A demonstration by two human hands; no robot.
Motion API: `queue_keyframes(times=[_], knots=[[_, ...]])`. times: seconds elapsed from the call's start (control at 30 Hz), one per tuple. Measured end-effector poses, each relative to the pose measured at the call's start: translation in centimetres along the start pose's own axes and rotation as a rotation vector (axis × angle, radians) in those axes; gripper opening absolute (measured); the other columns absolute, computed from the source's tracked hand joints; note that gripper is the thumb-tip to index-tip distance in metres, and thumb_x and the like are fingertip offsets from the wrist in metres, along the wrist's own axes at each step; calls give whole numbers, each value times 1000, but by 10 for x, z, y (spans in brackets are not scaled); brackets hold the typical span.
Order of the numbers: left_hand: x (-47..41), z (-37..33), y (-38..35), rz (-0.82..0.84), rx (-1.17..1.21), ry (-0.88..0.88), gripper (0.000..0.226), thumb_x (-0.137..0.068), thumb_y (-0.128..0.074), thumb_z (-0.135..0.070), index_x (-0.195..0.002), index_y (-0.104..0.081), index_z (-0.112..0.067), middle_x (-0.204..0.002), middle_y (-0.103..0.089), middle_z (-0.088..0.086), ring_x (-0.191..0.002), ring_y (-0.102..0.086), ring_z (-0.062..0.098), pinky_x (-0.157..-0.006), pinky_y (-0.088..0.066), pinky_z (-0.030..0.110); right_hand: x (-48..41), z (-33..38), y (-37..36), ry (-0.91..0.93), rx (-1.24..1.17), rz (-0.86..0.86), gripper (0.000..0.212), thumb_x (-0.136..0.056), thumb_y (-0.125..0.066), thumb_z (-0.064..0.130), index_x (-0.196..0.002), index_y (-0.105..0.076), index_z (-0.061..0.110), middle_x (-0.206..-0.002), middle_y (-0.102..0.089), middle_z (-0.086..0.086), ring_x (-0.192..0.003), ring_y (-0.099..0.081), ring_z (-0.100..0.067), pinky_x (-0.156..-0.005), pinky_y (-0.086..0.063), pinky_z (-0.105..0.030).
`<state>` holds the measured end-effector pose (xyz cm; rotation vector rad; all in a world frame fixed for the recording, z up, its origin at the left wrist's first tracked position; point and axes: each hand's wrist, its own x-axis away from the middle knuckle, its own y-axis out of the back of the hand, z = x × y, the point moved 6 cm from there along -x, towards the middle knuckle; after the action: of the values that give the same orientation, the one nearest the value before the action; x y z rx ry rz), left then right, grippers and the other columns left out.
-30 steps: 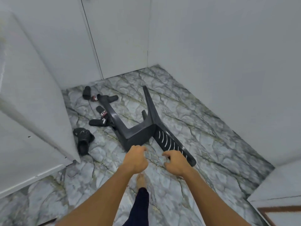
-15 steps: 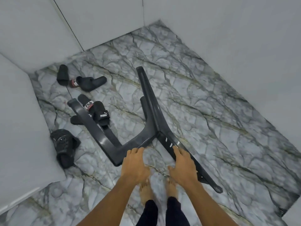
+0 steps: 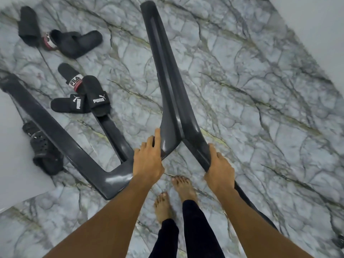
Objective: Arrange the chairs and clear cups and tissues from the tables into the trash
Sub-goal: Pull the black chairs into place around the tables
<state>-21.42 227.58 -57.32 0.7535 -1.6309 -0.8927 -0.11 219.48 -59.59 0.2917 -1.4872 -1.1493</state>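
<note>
A dark grey plastic chair point(image 3: 167, 77) lies tipped over on the marble floor, its legs pointing away from me. My left hand point(image 3: 148, 161) rests on the seat edge where the near legs join, fingers laid over the rim. My right hand point(image 3: 218, 167) is closed around the edge of the backrest, which runs down to the lower right. No cups or tissues are in view.
Several black slides point(image 3: 87, 98) lie scattered at the upper left, and one perforated black sandal point(image 3: 43, 151) sits under a chair leg. A white wall panel point(image 3: 16, 146) stands at the left, another white wall point(image 3: 316, 25) at the upper right. My bare feet point(image 3: 176, 194) stand just behind the chair.
I have leaned down closer over the chair. Both hands went from hovering above it to touching it, and my right hand has closed on the backrest edge.
</note>
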Motion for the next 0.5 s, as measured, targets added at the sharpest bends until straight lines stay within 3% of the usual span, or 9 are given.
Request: queue_keyframes(times=[0.2, 0.33, 0.43, 0.5], knots=[[0, -1, 33, 31, -16, 3, 112, -80, -67, -11, -157, 14, -23, -124, -49, 1, -97, -52, 24, -75, -43, 36, 10, -1, 40, 54, 87, 80, 98, -79, -66, 18, -154, -5, 32, -98, -57, 0, -73, -56, -21, -57, -43, -30], [13, 0, 89, 116, 137, 21, 115, -76, -71, -17, -156, 10, -32, -120, -51, 2, -100, -56, 28, -79, -51, 41, 29, 14, 107, 132, 124, 107, 99, -73, -65, 17, -153, -10, 38, -84, -53, 7, -66, -52, -16, -53, -41, -26], [34, 3, 137, 160, 239, 48, 120, -65, -72, -16, -158, 1, -32, -116, -54, 3, -102, -59, 30, -83, -54, 46, 55, 40, 167, 247, 175, 133, 98, -72, -65, 19, -152, -13, 34, -94, -62, 3, -77, -61, -20, -58, -43, -29], [50, 5, 164, 170, 365, 54, 123, -56, -74, -13, -159, -10, -32, -113, -59, -2, -96, -61, 24, -75, -56, 37, 79, 59, 208, 320, 259, 169, 90, -75, -68, 21, -150, -17, 28, -108, -64, -4, -92, -65, -26, -66, -49, -32]])
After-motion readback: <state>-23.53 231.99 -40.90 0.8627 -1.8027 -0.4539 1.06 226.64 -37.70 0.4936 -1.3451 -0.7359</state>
